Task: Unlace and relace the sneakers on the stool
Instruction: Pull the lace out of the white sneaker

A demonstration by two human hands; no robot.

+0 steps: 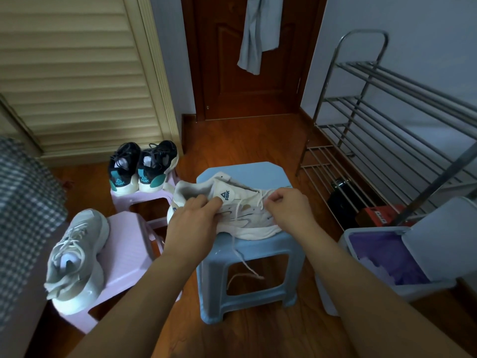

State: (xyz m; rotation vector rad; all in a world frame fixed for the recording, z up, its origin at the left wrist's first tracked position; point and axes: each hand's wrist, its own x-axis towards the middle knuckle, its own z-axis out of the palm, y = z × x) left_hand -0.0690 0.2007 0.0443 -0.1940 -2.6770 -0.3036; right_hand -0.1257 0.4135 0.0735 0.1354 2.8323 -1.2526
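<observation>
Sneaker: a cream sneaker [247, 218] lies on its side on the blue stool [247, 174], heel toward the left, sole toward the person, tongue logo facing up.
Lace: a white lace [244, 264] is still threaded through the upper eyelets; one loose end hangs over the stool's front edge and curls in front of the opening between the legs.
Left hand: the left hand [192, 220] grips the sneaker at the collar, fingers [206, 205] curled over the side, thumb near the tongue logo.
Right hand: the right hand [286, 205] is over the eyelet area, its fingers bent together and pinching a strand of the lace.
Blue stool: stands on the wooden floor [258, 140], in the middle of the view, just in front of the person.
Grey sneaker: a pale grey sneaker [77, 257], laced, rests on a pink stool [126, 251] to the left, toe toward the person.
Black pair: two black sneakers [142, 166] with teal heels stand side by side on a second pink stool [144, 197] further back, heels toward the camera.
Rack: a metal shoe rack [387, 120] stands at the right against the wall, a dark item and a red box under it.
Bin: a grey bin [387, 257] with a purple liner, lid raised, sits just right of the blue stool.
Door: a brown door [232, 73] at the back, a grey cloth [258, 34] hanging on it.
Left edge: checked fabric [23, 215] and a louvred closet door [77, 73] behind.
</observation>
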